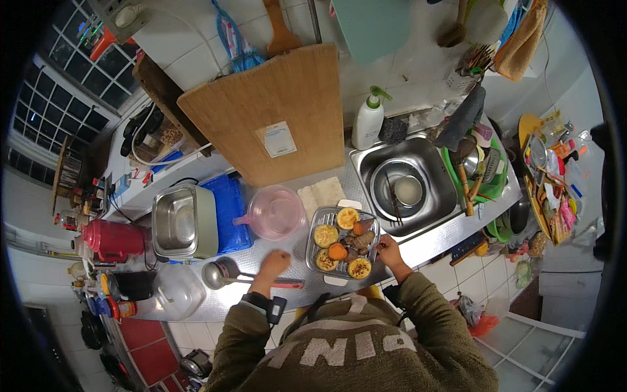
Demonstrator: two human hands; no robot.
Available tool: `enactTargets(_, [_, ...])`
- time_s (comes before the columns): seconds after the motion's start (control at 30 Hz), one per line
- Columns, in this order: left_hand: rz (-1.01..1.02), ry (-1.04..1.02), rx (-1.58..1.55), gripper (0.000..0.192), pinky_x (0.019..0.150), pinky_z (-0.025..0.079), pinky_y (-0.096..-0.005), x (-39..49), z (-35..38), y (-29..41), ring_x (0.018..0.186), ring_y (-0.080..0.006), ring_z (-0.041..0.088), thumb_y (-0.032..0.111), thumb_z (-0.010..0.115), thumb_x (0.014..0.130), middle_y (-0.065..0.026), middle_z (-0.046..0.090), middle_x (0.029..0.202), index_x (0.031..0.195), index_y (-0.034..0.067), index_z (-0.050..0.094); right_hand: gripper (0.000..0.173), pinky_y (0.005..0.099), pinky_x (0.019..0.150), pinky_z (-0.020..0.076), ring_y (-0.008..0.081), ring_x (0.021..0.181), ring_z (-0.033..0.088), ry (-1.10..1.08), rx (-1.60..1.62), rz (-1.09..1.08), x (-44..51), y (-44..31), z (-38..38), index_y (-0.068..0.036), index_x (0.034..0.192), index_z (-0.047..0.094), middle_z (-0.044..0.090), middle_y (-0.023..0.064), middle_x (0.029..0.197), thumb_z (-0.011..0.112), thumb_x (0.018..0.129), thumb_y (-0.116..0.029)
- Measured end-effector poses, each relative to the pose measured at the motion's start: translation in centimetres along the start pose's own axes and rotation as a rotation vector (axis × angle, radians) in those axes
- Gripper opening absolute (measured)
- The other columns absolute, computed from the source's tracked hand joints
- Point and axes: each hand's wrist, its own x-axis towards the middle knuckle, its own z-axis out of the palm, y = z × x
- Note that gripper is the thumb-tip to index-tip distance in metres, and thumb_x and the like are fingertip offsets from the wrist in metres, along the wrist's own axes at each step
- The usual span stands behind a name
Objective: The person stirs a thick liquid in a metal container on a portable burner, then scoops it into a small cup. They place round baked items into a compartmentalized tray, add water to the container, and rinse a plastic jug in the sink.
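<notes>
A rectangular glass-like tray (311,240) with a ridged base and white end handles (335,281) rests on the metal counter before me. In it lie several round yellow cakes (360,268) with browned tops, orange pieces that look like sweet potato (337,251), and brown chunks (361,242). My right hand (390,251) grips the tray's right rim; its fingertips are partly hidden. My left hand (275,264) is held curled left of the tray, apart from it, with nothing visible in it. Below that hand lie a metal ladle (213,275) and a red-handled utensil (289,283).
Behind the tray are a folded cloth (321,196) and a pink plastic basin (277,213). A sink (443,196) holding nested bowls (376,171) lies to the right, beside a green drying basket (500,169). A metal-lined box (208,220) stands left; a large wooden board (308,98) leans on the wall.
</notes>
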Motion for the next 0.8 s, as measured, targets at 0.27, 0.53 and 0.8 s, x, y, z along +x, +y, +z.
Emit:
enactTargets(0.27, [0.383, 0.763, 1.117, 0.021, 0.102, 0.035, -0.0501, 3.4, -13.0, 0.3, 0.112, -0.0343, 0.051, 0.021, 0.063, 0.082, -0.0124, 0.059, 0.113, 0.098, 0.007, 0.064, 0.024, 0.0452, 0.069, 0.0509, 0.0368, 0.079, 0.065, -0.019, -0.865, -0.143, 0.3, -2.7, -2.8, -0.007, 0.085, 0.067, 0.067, 0.018, 0.082, 0.064, 0.079, -0.03])
enactTargets(0.53, [0.305, 0.294, 1.097, 0.028, 0.099, 0.039, -0.0467, 3.8, -14.4, 2.3, 0.097, -0.0266, 0.062, 0.037, 0.058, 0.087, -0.0075, 0.066, 0.094, 0.097, 0.013, 0.067, 0.045, 0.0401, 0.086, 0.0485, 0.0321, 0.1, 0.062, -0.405, -0.703, -0.22, 5.3, -6.9, -10.6, -0.007, 0.125, 0.056, 0.059, 0.0208, 0.121, 0.064, 0.083, -0.019])
enactTargets(0.8, [0.451, 0.277, 0.749, 0.021, 0.067, 0.051, -0.0419, -4.7, -11.2, 18.9, 0.08, -0.0313, 0.065, 0.03, 0.058, 0.089, -0.0102, 0.065, 0.088, 0.1, 0.016, 0.066, 0.06, 0.0431, 0.102, 0.0395, 0.0402, 0.123, 0.046, 0.418, -0.873, -0.61, 18.4, -19.1, -22.4, 0.004, 0.125, 0.05, 0.038, 0.0245, 0.142, 0.07, 0.071, -0.014])
